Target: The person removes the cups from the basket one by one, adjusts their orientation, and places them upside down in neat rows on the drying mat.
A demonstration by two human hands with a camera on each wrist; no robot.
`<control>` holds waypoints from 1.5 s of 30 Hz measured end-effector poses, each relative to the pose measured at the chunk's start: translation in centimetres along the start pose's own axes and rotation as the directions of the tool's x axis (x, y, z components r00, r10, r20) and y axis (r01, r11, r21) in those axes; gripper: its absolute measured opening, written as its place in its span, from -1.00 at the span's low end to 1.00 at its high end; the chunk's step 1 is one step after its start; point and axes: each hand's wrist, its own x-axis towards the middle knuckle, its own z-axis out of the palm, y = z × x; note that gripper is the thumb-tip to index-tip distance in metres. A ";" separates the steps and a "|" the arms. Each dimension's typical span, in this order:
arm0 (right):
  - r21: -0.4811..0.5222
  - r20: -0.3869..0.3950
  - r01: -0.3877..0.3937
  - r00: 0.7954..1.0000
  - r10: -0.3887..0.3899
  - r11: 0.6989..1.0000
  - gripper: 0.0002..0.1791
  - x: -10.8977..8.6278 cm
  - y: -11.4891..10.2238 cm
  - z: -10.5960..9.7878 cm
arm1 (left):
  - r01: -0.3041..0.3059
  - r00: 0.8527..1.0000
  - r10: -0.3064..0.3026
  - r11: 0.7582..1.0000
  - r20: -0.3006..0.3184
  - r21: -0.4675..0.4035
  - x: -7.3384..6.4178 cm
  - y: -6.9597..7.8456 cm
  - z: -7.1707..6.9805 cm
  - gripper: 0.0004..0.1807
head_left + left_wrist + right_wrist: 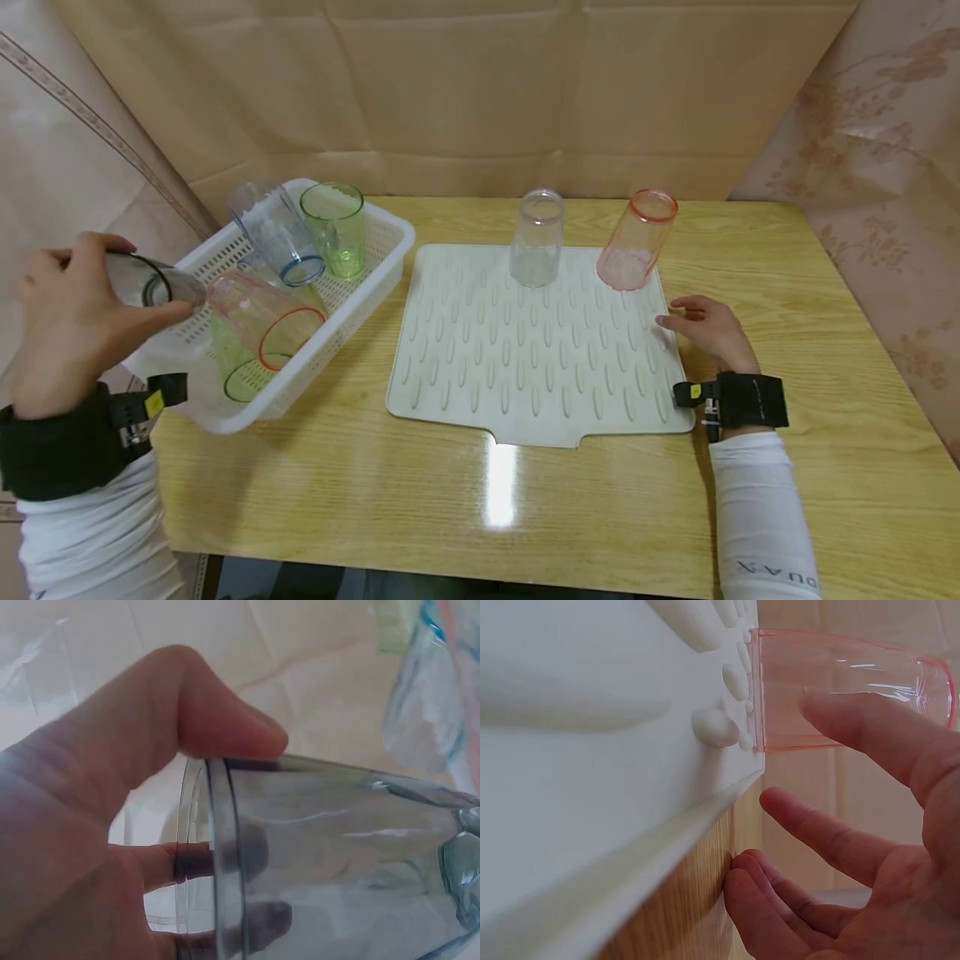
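My left hand grips a clear, dark-rimmed glass over the left side of the white basket. In the left wrist view, thumb and fingers pinch the glass near its rim, and it lies tilted sideways. Inside the basket are a red-rimmed glass, a blue-rimmed glass, a green glass standing upright, and another green glass partly hidden. My right hand holds nothing, its fingers loosely bent beside the right edge of the white drying mat.
Upside down at the mat's back stand a clear glass and a red-tinted glass, the latter near the back right corner. The mat lies on a wooden table, with a draped cloth behind it.
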 end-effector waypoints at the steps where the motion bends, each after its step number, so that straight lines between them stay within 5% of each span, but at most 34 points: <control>1: 0.002 0.000 0.000 1.000 0.000 1.000 -0.23 0.0 0.0 0.0 | -0.009 1.000 0.009 1.000 -0.005 -0.005 -0.1 0.2 -0.1 -0.10; 18: -0.016 0.003 0.002 1.000 -0.002 1.000 -0.20 0.3 0.0 -0.1 | -0.186 0.977 0.182 0.982 -0.114 -0.030 -3.1 4.4 -0.8 -0.13; 25: -0.019 0.003 0.006 1.000 -0.006 1.000 -0.22 0.1 -0.3 -0.3 | -0.325 0.925 0.307 0.945 -0.224 -0.049 -3.3 6.0 0.1 -0.18; 31: -0.003 -0.013 0.026 1.000 -0.026 1.000 -0.24 -0.3 -0.6 -0.4 | -0.448 0.883 0.411 0.882 -0.226 -0.147 -3.2 7.6 1.4 -0.16; 34: 0.015 -0.036 0.033 0.999 -0.033 0.999 -0.24 -0.6 -1.2 -0.3 | -0.464 0.880 0.423 0.865 -0.217 -0.192 -3.4 8.4 1.9 -0.17; 42: 0.041 -0.093 0.057 0.994 -0.053 0.998 -0.27 -0.8 -3.5 0.0 | -0.527 0.843 0.477 0.824 -0.248 -0.207 -3.6 10.6 3.0 -0.22; 45: 0.063 -0.105 0.083 0.992 -0.076 0.995 -0.30 -0.8 -4.3 0.2 | -0.531 0.842 0.487 0.825 -0.231 -0.194 -3.8 11.4 3.4 -0.23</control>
